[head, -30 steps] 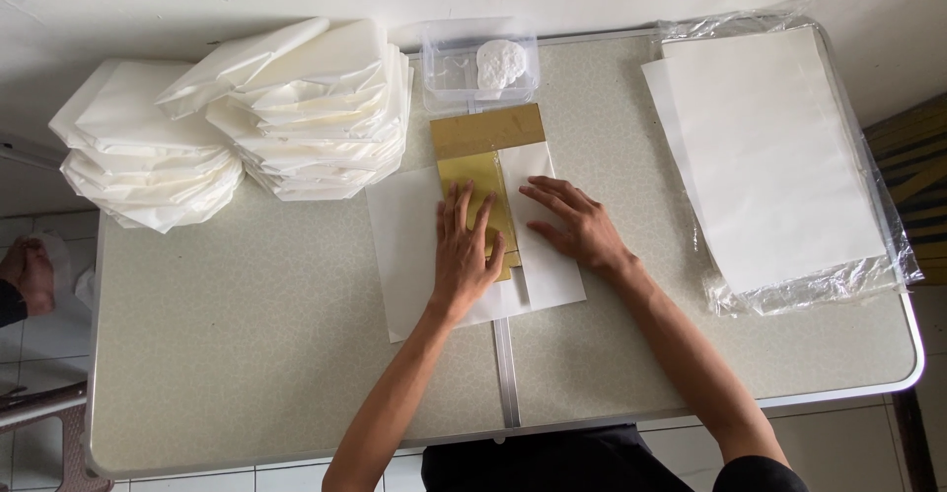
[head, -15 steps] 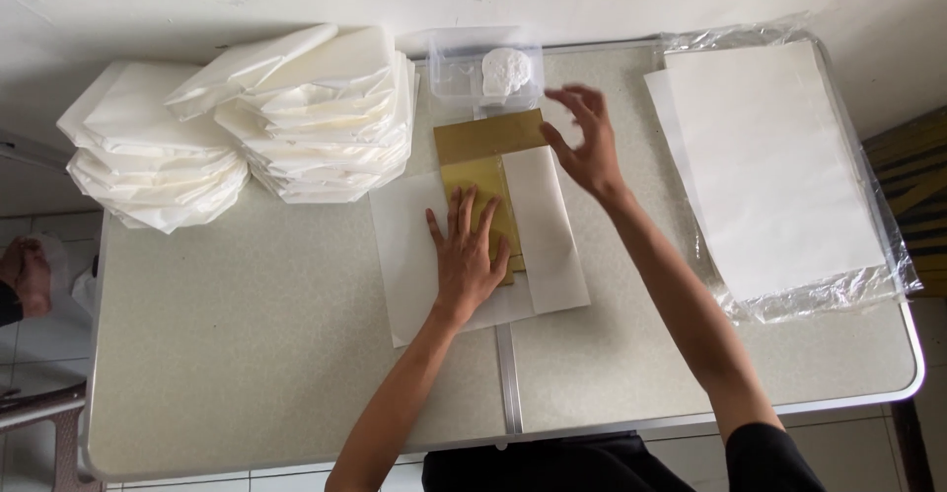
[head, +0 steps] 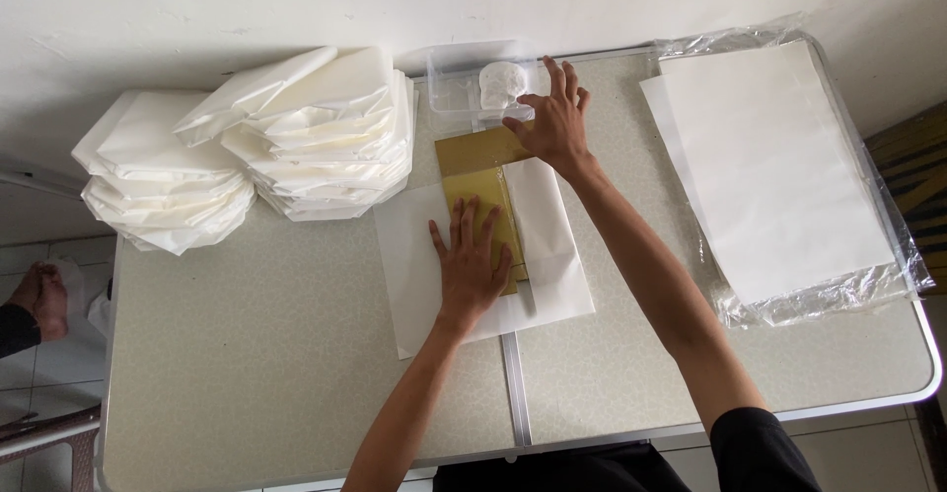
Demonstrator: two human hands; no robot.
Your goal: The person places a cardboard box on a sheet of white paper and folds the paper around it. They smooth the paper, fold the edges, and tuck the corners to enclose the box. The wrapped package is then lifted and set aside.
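1. The speckled grey counter (head: 296,374) carries folded white packets (head: 247,147) far left.
2. A clear tub (head: 464,82) sits far centre.
3. White sheet (head: 552,265) lies centre.
4. Wrapped paper stack (head: 779,166) lies right.

Bare speckled grey tabletop (head: 247,374) lies open across the lower left of the frame, with another clear strip right of centre. Two heaps of folded white paper bags (head: 256,147) wall off the upper left. The clear plastic tub (head: 464,82) blocks the top centre, and the plastic-wrapped stack of white sheets (head: 779,166) fills the upper right.
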